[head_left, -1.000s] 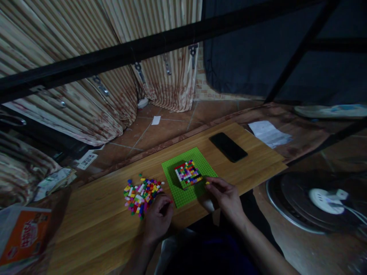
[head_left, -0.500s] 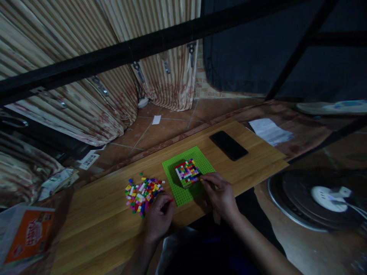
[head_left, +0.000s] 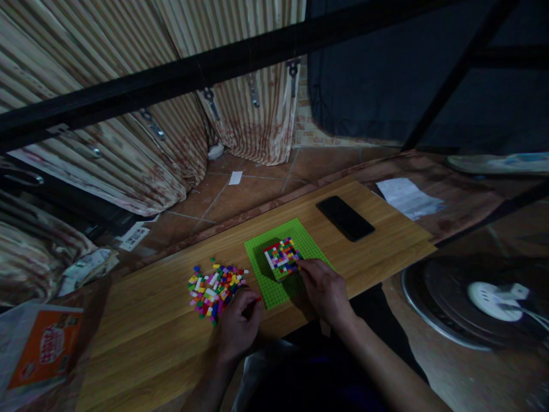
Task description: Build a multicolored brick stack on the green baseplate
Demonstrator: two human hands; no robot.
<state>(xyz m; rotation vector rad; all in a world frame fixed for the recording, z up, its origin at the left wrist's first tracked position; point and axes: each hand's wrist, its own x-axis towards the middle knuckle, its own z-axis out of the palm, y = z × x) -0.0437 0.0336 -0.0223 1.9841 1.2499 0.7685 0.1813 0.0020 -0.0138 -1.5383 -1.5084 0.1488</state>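
Observation:
On a green studded baseplate [head_left: 257, 269] stands a block of many-coloured building bricks [head_left: 282, 256]. My right hand [head_left: 326, 290] is closed in a pinch at the block's right edge; a small brick seems to be at its fingertips, mostly hidden by them. My left hand [head_left: 241, 320] rests beside the baseplate's left front corner with its fingers curled. A small red brick [head_left: 258, 299] shows at the left thumb and forefinger. Just beyond that hand lies a loose pile of small bricks [head_left: 210, 289] in mixed colours.
A black phone [head_left: 345, 218] lies on the wooden table [head_left: 141, 320], right of the baseplate. Past the table's right end is a crumpled paper [head_left: 407, 197]. An orange-labelled box [head_left: 45, 346] stands at the far left. A white power strip [head_left: 493, 300] sits at the right.
My right hand has moved slightly left and up, its fingertips closer against the brick block. The left hand has stayed in place. The view has shifted a little.

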